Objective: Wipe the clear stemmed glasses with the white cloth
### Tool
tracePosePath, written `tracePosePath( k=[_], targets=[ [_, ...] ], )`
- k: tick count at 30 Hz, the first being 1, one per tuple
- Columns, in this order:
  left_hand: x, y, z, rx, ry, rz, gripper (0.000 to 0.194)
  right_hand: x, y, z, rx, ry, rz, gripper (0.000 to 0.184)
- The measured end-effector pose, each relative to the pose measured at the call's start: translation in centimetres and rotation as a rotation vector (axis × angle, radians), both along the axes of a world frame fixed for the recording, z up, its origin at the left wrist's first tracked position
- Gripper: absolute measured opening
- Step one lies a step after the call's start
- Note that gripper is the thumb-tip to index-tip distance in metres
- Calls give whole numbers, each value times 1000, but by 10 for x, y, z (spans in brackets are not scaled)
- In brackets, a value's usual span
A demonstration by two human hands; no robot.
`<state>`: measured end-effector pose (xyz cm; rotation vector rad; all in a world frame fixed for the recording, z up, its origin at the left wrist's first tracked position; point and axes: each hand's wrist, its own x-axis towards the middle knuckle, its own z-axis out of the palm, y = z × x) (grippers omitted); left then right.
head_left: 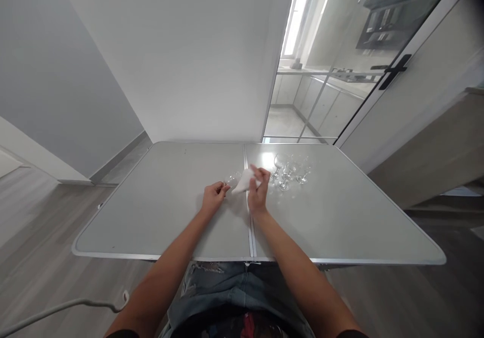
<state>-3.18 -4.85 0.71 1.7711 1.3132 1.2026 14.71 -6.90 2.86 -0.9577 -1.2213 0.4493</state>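
Near the table's middle seam, my left hand (214,195) pinches the foot or stem end of a small clear stemmed glass (232,179), which is tilted on its side above the tabletop. My right hand (259,187) grips a white cloth or tissue (244,181) with curled fingers, pressed at the bowl end of that glass. The cloth hides part of the bowl. Just right of my right hand, several clear stemmed glasses (284,184) stand grouped on the table; their outlines overlap and are faint.
The grey folding table (151,217) has a metal rim and a seam down its middle. A white wall (189,66) rises behind it. Back right is a glass door with a black handle (395,71). A pale cable (75,302) crosses the lower left.
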Motion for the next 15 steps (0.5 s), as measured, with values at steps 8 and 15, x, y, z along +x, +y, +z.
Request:
tracePosePath(
  k=[8,15],
  targets=[
    [-2,-2,2,111,59,65,42,15,22,-4,-285,640,133,47],
    [-2,-2,2,148,84,7,42,7,24,-11,-433,764,319,24]
  ],
)
